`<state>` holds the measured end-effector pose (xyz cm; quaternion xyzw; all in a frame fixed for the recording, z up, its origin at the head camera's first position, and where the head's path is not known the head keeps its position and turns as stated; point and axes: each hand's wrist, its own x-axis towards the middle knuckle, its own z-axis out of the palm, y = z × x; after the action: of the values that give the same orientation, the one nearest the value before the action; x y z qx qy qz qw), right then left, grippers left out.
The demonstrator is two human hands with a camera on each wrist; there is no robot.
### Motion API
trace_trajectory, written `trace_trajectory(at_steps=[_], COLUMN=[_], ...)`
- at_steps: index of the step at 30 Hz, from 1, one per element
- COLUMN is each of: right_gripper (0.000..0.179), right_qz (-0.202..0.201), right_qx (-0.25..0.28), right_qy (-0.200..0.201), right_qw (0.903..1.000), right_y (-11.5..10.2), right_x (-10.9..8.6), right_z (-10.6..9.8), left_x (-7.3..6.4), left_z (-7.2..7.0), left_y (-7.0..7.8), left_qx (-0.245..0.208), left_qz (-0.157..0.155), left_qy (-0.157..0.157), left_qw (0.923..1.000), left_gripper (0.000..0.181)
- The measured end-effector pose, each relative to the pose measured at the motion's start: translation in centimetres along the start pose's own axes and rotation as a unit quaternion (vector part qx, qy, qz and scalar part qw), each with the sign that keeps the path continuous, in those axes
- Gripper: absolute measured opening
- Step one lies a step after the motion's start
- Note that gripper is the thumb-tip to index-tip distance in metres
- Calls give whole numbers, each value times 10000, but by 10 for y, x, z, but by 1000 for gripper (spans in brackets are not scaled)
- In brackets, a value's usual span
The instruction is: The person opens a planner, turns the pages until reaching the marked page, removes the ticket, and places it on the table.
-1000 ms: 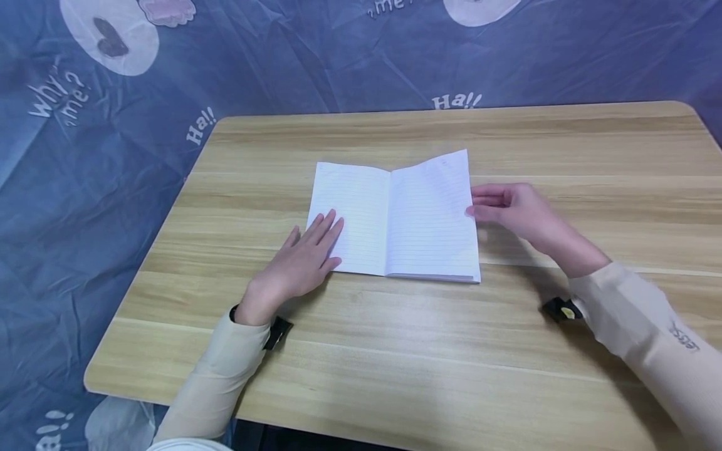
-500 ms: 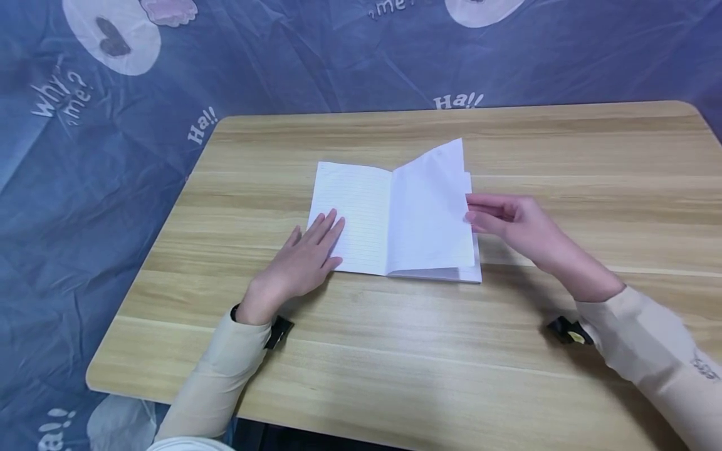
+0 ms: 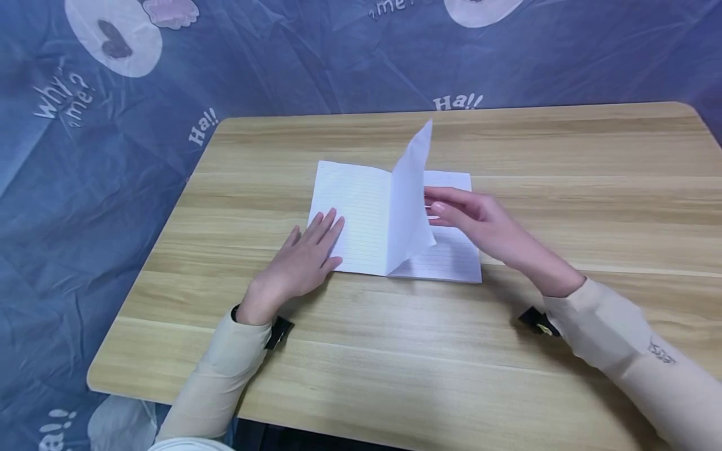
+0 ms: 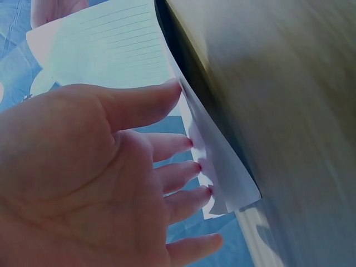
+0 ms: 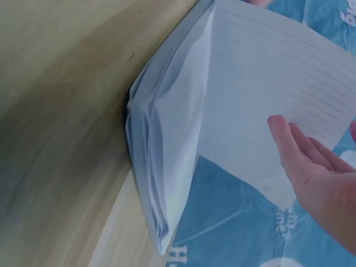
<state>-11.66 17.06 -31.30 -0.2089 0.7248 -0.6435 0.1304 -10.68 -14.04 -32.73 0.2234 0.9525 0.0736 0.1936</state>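
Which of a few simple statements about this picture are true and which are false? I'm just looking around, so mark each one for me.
1. The notebook lies open on the table. True.
2. The left hand is away from the notebook. False: its fingers rest on the left page.
3. One page stands raised near the notebook's middle. True.
4. The right hand is left of the raised page. False: it is at its right side.
5. Both sleeves are black. False: they are light beige.
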Motion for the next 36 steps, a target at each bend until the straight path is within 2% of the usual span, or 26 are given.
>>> trace_trajectory(at_steps=[3, 6, 8, 11, 14, 18, 20, 21, 23, 24, 26, 29, 31, 33, 36], right_gripper=[43, 43, 43, 43, 45, 51, 54, 56, 59, 60, 62, 63, 62, 61, 59], right_qz=[-124, -178, -202, -243, -213, -128, -183, -227, -326, -374, -409, -437, -519, -606, -753], right_qx=[-178, -580, -840, -1260, -1708, -2219, -2435, -2549, -2728, -2823, -3008, -3315, -3512, -3660, -3859], right_qy=[-233, -401, -469, -564, -694, -964, -1119, -1192, -1350, -1422, -1558, -1749, -1836, -1892, -1920], right_qw=[9995, 9974, 9952, 9901, 9826, 9702, 9633, 9593, 9520, 9480, 9400, 9261, 9167, 9092, 8992], right_y=[3, 5, 6, 9, 13, 16, 17, 17, 18, 18, 19, 21, 21, 21, 21], right_x=[6, 10, 12, 13, 15, 16, 17, 17, 18, 19, 20, 21, 21, 20, 19], right_z=[9, 17, 20, 24, 28, 35, 39, 41, 45, 47, 51, 57, 59, 61, 63], left_x=[0, 0, 0, 1, 2, 3, 3, 3, 4, 4, 4, 5, 5, 4, 3], left_z=[0, -2, -5, -8, -11, -15, -17, -18, -19, -19, -18, -14, -11, -7, -2], left_y=[-2, -5, -7, -9, -10, -9, -8, -8, -7, -7, -6, -4, -4, -4, -4], left_qx=[10, 63, 91, 53, -186, -670, -851, -911, -969, -955, -820, -462, -254, -126, -92], left_qz=[-8, -27, -51, -114, -134, -65, -41, -16, 53, 91, 166, 309, 423, 518, 576], left_qy=[88, 336, 630, 1268, 2144, 3271, 3586, 3662, 3612, 3490, 3080, 2266, 1720, 1265, 796], left_qw=[10000, 9994, 9980, 9919, 9765, 9426, 9296, 9260, 9274, 9322, 9477, 9724, 9839, 9905, 9951], left_gripper=[69, 69, 68, 61, 51, 43, 41, 41, 42, 43, 47, 53, 58, 62, 68])
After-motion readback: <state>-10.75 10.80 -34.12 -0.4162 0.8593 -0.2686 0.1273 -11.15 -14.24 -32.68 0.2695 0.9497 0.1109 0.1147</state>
